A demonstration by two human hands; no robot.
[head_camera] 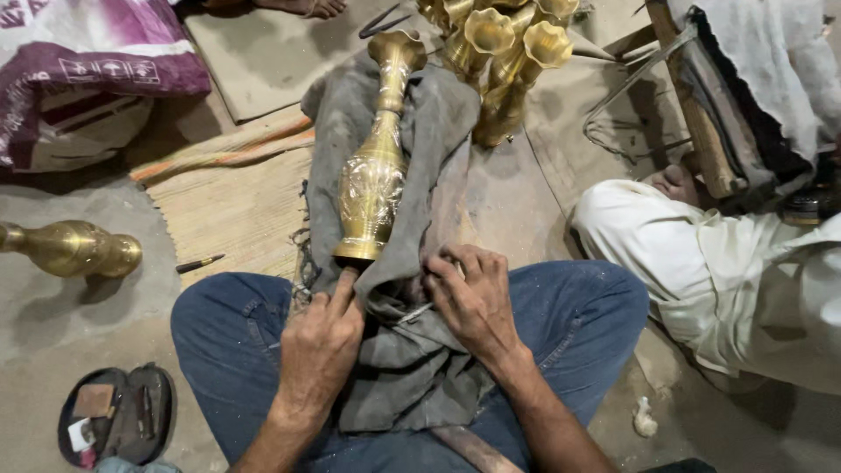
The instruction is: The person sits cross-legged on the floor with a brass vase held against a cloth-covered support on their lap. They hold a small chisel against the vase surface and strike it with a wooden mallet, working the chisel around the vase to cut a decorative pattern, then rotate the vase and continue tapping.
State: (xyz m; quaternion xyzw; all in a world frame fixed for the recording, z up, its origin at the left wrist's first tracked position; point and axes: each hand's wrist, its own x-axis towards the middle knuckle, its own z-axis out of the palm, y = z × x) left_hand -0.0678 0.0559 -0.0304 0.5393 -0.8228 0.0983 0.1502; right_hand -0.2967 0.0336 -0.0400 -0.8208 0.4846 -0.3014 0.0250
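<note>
Person sitting cross-legged on the floor in blue jeans [569, 307], looking down at own lap.

Engraved brass vase [375, 175] is lying lengthwise on a grey cloth [438, 114], foot toward the lap, flared mouth pointing away. The cloth is running from the lap up under the whole vase.

Left hand [320, 346] is resting on the cloth at the left knee, index finger stretching up and touching the underside edge of the vase's foot; remaining fingers curling loosely, not clamping on anything visible.

Right hand [473, 298] is lying just right of the vase's foot, fingers bending down and pinching a fold of the grey cloth. It is not touching the vase.

Around:
- Cluster of brass vases [508, 52] standing beyond the cloth, just beside the lying vase's mouth.
- Another brass vase [74, 248] lying on its side on the floor, well apart to the left.
- Small dark pencil-like tool [200, 262] lying on the woven mat [228, 210], near the left knee.
- Open dark pouch [118, 416] with small items sitting at lower left.
- Purple and white sack [88, 61] at upper left.
- Second person in pale clothing [718, 271] sitting at the right.
- Wooden handle [473, 448] showing under the cloth at the lower edge; cannot tell what it belongs to.
</note>
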